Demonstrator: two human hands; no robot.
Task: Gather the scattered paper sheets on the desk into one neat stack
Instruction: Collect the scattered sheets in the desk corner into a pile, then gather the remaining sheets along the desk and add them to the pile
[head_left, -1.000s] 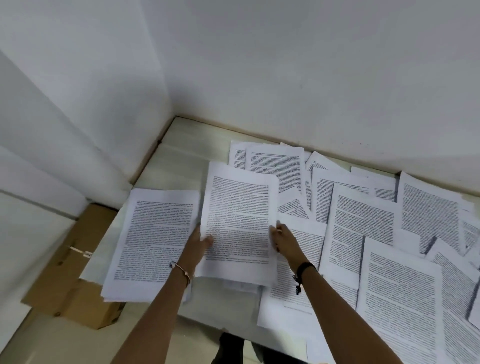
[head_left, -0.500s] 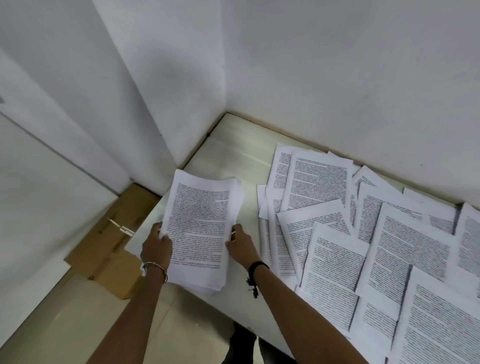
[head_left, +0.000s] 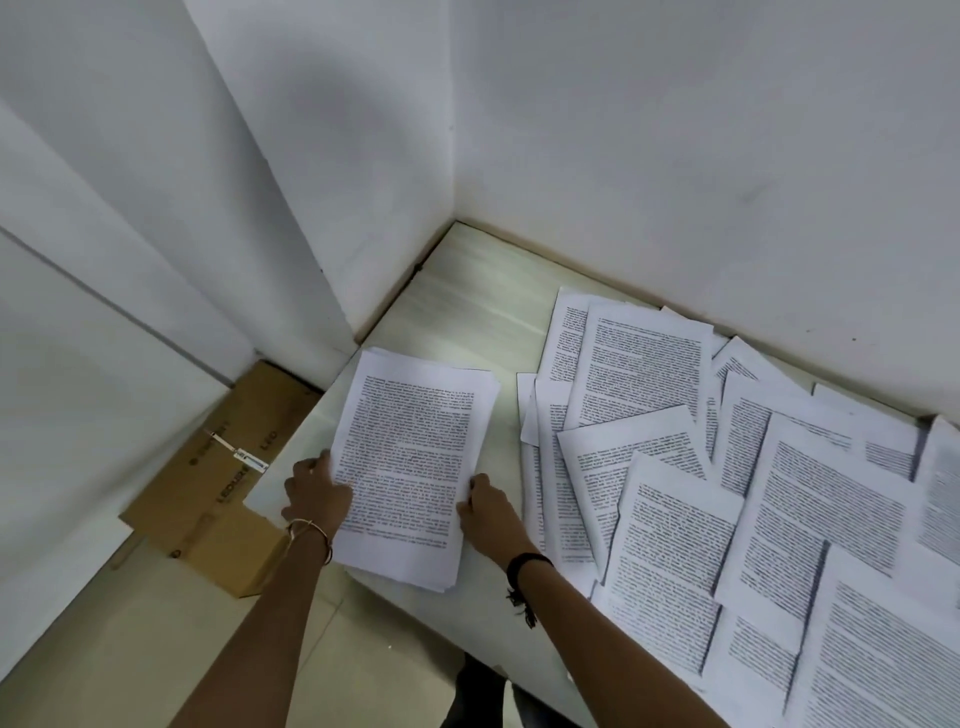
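Note:
A stack of printed paper sheets (head_left: 410, 467) lies at the desk's left front corner, its near end jutting slightly over the edge. My left hand (head_left: 314, 493) grips the stack's left edge, fingers curled around it. My right hand (head_left: 485, 512) holds the right edge, fingers curled against the sheets. Several loose printed sheets (head_left: 727, 493) lie overlapping across the right part of the pale desk (head_left: 467, 322).
White walls meet in a corner right behind the desk. A brown cardboard box (head_left: 208, 493) stands on the tiled floor left of the desk, below its left edge. Bare desk surface shows between the stack and the back corner.
The gathered sheets moved left onto the pile at the desk's left corner, forming one stack. Both hands now hold its side edges. The view swung left.

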